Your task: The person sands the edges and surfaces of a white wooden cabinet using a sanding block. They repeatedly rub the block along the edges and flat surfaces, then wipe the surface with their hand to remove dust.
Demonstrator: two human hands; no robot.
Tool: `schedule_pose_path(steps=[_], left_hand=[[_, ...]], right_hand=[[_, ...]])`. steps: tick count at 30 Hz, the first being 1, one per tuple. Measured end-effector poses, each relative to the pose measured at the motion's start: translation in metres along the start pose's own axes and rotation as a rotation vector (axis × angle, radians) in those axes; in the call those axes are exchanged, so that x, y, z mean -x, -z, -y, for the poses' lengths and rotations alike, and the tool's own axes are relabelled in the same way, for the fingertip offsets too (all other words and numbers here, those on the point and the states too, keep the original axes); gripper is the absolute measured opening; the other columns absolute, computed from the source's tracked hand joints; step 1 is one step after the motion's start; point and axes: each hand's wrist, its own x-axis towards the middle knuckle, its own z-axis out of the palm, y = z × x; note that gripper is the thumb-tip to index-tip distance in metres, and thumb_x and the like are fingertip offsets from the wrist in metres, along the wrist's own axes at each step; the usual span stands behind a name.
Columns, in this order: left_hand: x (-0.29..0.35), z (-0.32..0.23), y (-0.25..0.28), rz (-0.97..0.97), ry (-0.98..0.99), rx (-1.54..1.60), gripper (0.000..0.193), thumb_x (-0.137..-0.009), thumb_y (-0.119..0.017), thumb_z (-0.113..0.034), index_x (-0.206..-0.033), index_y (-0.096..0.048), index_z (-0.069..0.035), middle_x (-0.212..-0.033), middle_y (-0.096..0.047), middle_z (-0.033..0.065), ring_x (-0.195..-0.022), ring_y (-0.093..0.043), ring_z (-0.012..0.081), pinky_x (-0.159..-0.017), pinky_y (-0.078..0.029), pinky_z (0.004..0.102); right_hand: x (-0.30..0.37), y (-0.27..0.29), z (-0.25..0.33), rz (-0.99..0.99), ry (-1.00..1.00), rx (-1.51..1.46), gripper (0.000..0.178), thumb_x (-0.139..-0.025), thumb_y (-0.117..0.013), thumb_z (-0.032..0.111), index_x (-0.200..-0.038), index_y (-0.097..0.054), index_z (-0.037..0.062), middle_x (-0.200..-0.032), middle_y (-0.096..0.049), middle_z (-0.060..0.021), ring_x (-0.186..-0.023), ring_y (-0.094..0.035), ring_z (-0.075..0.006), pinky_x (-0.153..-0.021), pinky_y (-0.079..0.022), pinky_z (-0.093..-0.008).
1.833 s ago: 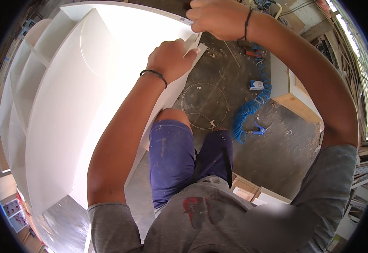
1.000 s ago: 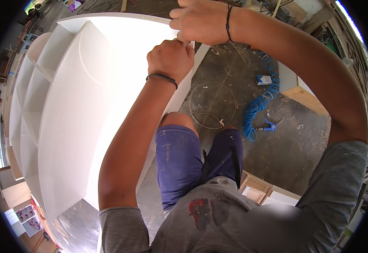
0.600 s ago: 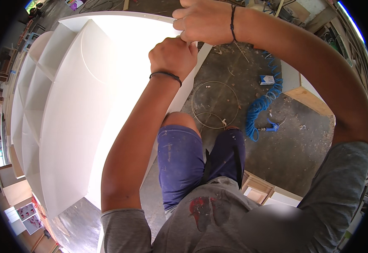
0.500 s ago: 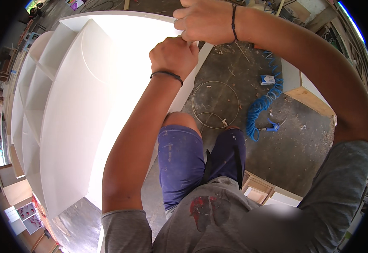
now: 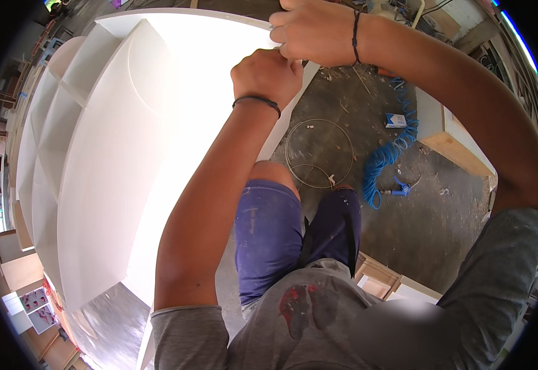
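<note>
A large white cabinet with open compartments along its left side fills the left half of the head view. At its far right corner both hands meet, close together. My left hand is curled closed, knuckles up, beside the right edge of the white panel. Just beyond it, my right hand reaches in from the right with its fingers bent and pinched together, its fingertips near the left hand's fingers. Whatever lies between the fingers is hidden by the hands themselves. Each wrist wears a thin black cord.
On the floor right of my legs lie a thin pale coil and a blue spiral air hose with a blue air gun. A small blue-and-white box is beside the hose. A wood-edged white box stands farther right.
The whole view has shifted slightly, so the hands and floor items appear a little farther right. Both hands keep nearly the same pose at the cabinet's corner.
</note>
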Motion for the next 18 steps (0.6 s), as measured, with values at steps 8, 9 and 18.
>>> schedule_pose_path(steps=[8, 9, 18], left_hand=[[-0.0026, 0.0011, 0.003, 0.086, 0.062, -0.003, 0.04, -0.086, -0.047, -0.044, -0.08, -0.067, -0.01, -0.073, -0.067, 0.009, -0.074, -0.066, 0.0281, -0.063, -0.052, 0.0414], [-0.0026, 0.0, 0.0033, 0.087, 0.06, 0.001, 0.04, -0.086, -0.047, -0.044, -0.079, -0.066, -0.009, -0.073, -0.067, 0.0091, -0.074, -0.066, 0.0281, -0.063, -0.052, 0.0413], [-0.0034, 0.0021, -0.0017, 0.057, 0.044, -0.02, 0.039, -0.087, -0.045, -0.042, -0.08, -0.066, -0.01, -0.075, -0.068, 0.0087, -0.075, -0.066, 0.0276, -0.064, -0.053, 0.0411]], right_hand=[[-0.0001, 0.0013, -0.0002, 0.022, 0.016, -0.013, 0.009, -0.067, -0.061, 0.025, -0.062, -0.065, 0.0195, -0.068, -0.06, 0.0055, -0.077, -0.057, -0.0129, -0.069, -0.037, -0.0321], [0.0014, 0.0005, 0.0001, 0.01, 0.018, -0.015, 0.009, -0.067, -0.061, 0.025, -0.062, -0.065, 0.0195, -0.069, -0.06, 0.0056, -0.077, -0.057, -0.0129, -0.069, -0.036, -0.032], [0.0021, -0.0044, -0.0005, -0.006, 0.005, -0.008, 0.01, -0.068, -0.06, 0.024, -0.062, -0.065, 0.0195, -0.068, -0.059, 0.0057, -0.077, -0.057, -0.0126, -0.069, -0.036, -0.0319]])
